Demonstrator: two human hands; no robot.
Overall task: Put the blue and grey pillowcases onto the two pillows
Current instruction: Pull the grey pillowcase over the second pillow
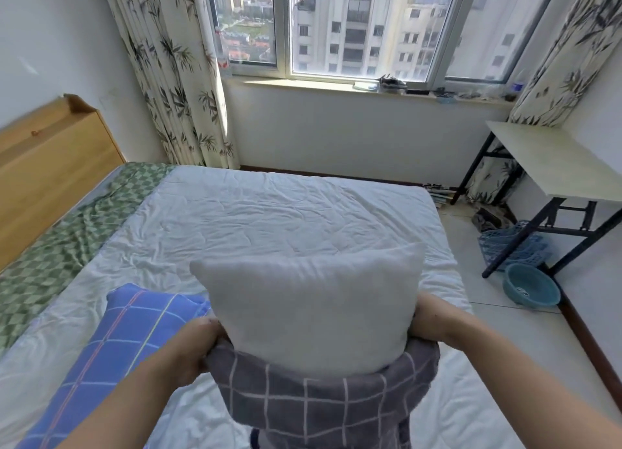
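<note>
My left hand (193, 346) and right hand (429, 320) each grip an edge of the grey pillowcase (323, 405), the white pillow (313, 307) standing between them, and it could tip out if I pull unevenly

Bright daylight from the window (363, 28), soft shadows, wide-angle bending at edges

2 pillows: 1 white pillow (309, 307) partly in 1 grey checked pillowcase (323, 401), 1 pillow in a blue pillowcase (117, 351). 2 hands (193, 351) (429, 317). 1 bed (269, 213), 1 folding table (552, 166), 1 teal basin (530, 285), 2 curtains (168, 68) (565, 55).
</note>
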